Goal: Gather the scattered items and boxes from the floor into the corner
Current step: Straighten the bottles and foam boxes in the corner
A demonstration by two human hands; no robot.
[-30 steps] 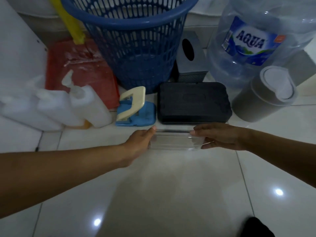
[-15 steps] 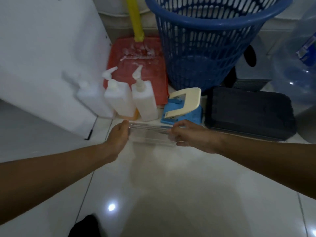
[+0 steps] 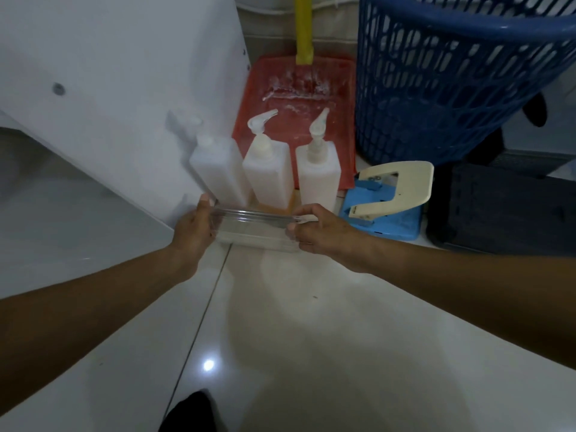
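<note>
A clear plastic box (image 3: 254, 229) sits low over the white tile floor, just in front of three white pump bottles (image 3: 268, 169). My left hand (image 3: 194, 232) grips its left end, thumb on the top edge. My right hand (image 3: 318, 229) grips its right end with fingers curled over the rim. A blue hole punch with a cream lever (image 3: 386, 204) lies to the right of the box, and a black case (image 3: 501, 210) lies further right.
A white panel (image 3: 109, 98) leans close on the left. Behind the bottles stand a red dustpan (image 3: 299, 98) with a yellow handle and a blue slatted basket (image 3: 452, 79). Open tile floor stretches toward me.
Both hands have carried the clear box leftward, from in front of the black case to in front of the pump bottles. The view has swung left with them.
</note>
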